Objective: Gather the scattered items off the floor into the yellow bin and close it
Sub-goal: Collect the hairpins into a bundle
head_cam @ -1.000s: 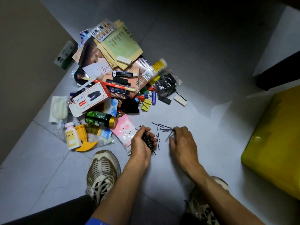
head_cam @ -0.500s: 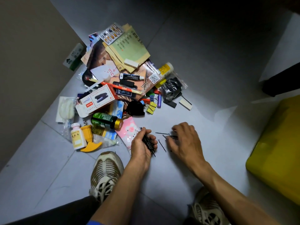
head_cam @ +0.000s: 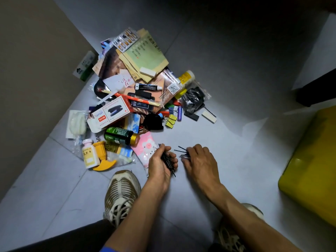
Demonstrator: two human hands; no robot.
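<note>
While the left hand (head_cam: 160, 165) curls its fingers round a bundle of black hairpins (head_cam: 168, 160) and holds it just above the grey tiled floor (head_cam: 227, 142), the right hand (head_cam: 199, 159) lies palm down beside it, fingertips pressing a few loose hairpins (head_cam: 182, 151) against the tiles; whether those fingers pinch the pins or only rest on them cannot be told. Both hands sit close together, just in front of the person's two worn sneakers, the left sneaker (head_cam: 121, 193) plainly seen. Beyond the hands lies the heap of scattered items: a pink packet (head_cam: 145, 148) touching the left hand, a green bottle with a gold cap (head_cam: 121, 136) on its side, a white stapler box (head_cam: 110, 114), a small white pill bottle (head_cam: 89, 154) next to a yellow plastic tool (head_cam: 102, 157), yellow binder clips (head_cam: 171, 120), a blister pack of capsules (head_cam: 126, 40) and green-and-tan paper envelopes (head_cam: 147, 57) at the far end. The yellow bin (head_cam: 312, 166) stands well apart at the right edge, only partly in view.
</note>
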